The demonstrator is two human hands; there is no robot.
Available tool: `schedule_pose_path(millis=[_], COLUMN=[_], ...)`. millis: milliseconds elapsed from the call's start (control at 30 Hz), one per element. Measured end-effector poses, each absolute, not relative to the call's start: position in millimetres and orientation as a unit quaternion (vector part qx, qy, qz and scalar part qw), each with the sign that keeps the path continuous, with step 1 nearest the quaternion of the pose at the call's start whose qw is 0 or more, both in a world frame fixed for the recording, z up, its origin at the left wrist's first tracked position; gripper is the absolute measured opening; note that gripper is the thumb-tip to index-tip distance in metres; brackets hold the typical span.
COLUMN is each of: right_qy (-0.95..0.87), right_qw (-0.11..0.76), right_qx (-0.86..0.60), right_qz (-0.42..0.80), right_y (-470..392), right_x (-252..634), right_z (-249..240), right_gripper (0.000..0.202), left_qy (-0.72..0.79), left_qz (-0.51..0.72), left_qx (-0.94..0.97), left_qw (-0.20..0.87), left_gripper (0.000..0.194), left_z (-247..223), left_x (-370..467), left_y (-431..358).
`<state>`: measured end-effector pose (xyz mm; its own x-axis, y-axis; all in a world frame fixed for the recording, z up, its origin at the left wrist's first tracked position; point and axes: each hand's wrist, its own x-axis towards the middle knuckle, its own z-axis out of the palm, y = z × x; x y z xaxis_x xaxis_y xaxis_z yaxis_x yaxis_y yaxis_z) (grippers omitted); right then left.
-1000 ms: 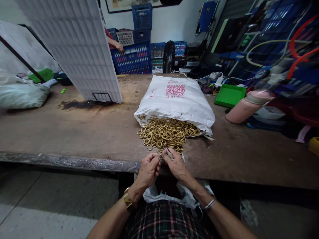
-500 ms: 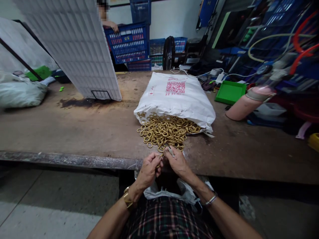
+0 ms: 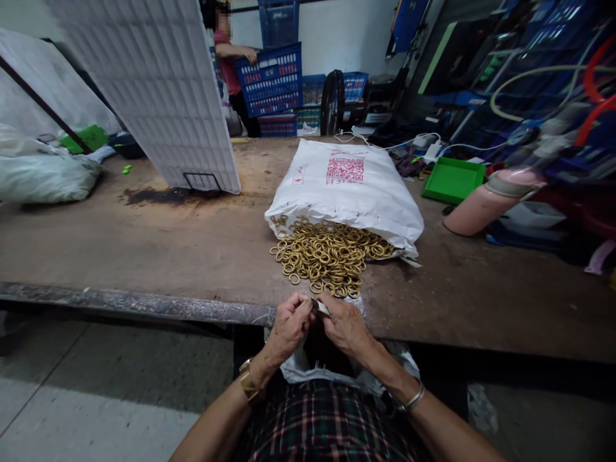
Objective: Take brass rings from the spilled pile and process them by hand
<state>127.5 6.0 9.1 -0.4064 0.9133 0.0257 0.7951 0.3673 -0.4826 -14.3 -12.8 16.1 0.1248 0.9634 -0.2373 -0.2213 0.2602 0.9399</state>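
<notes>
Rings [image 3: 327, 256] loose at mouth of sack [image 3: 346, 192]; both hands at front edge

Rings lie in a heap on the table [image 3: 144, 256], running from inside the sack's open mouth toward the front edge. The sack lies flat, printed face up, between the far edge and the front edge.

Left hand [image 3: 291, 324]: at the front edge, just short of the heap, fingers drawn together. Whether a ring is between them cannot be told. A watch [image 3: 248, 380] is on the wrist.

Right hand [image 3: 346, 324]: closed around a small pale tool [image 3: 322, 308], its dark end at the left fingertips. Tool type cannot be determined. A bracelet [image 3: 412, 396] is on the wrist.

Left of the sack, a ribbed white board [image 3: 144, 83] stands beside a dark stain [image 3: 154, 196]. A bag [image 3: 45, 173] lies toward the left end. Right of the sack, nearer the far edge, are a green tray [image 3: 453, 181] and a pink bottle [image 3: 481, 208].

Beyond the far edge, a co-worker [image 3: 231, 74] has one hand on a blue crate [image 3: 272, 80].
</notes>
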Motion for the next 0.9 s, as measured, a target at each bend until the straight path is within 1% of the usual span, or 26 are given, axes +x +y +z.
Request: schedule_pose_path(millis=[133, 300, 367, 500, 600, 733, 900], right_qy=[-0.808, -0.813, -0.812, -0.82, -0.819, -0.8, -0.775], right_qw=[0.123, 0.09, 0.064, 0.014, -0.001, 0.002, 0.012], right_qx=[-0.543, -0.524, -0.53, -0.539, -0.551, -0.587, -0.629], right_qz=[0.193, 0.239, 0.236, 0.191, 0.162, 0.124, 0.063], right_y=[5.8, 6.2, 6.2, 7.4, 12.5, 25.2, 43.2], right_x=[126.9, 124.2, 120.3, 105.9, 93.4, 78.3, 63.3], right_z=[6.6, 10.4, 14.0, 21.3, 25.5, 26.2, 19.7], right_gripper=[0.027, 0.024, 0.024, 0.027, 0.025, 0.025, 0.017], left_qy=[0.485, 0.473, 0.475, 0.479, 0.47, 0.434, 0.385], left_qz=[0.465, 0.469, 0.467, 0.471, 0.47, 0.483, 0.536], left_qx=[0.407, 0.445, 0.44, 0.377, 0.356, 0.268, 0.132], left_qw=[0.619, 0.599, 0.602, 0.638, 0.657, 0.712, 0.74], left_gripper=[0.037, 0.037, 0.038, 0.04, 0.036, 0.033, 0.032], left_z=[17.7, 14.6, 11.3, 11.6, 22.9, 34.4, 23.7], left_x=[-14.4, -18.2, -21.6, -31.0, -36.8, -41.1, -50.7], left_y=[-14.8, -18.4, -20.3, -31.0, -44.6, -51.1, -40.0])
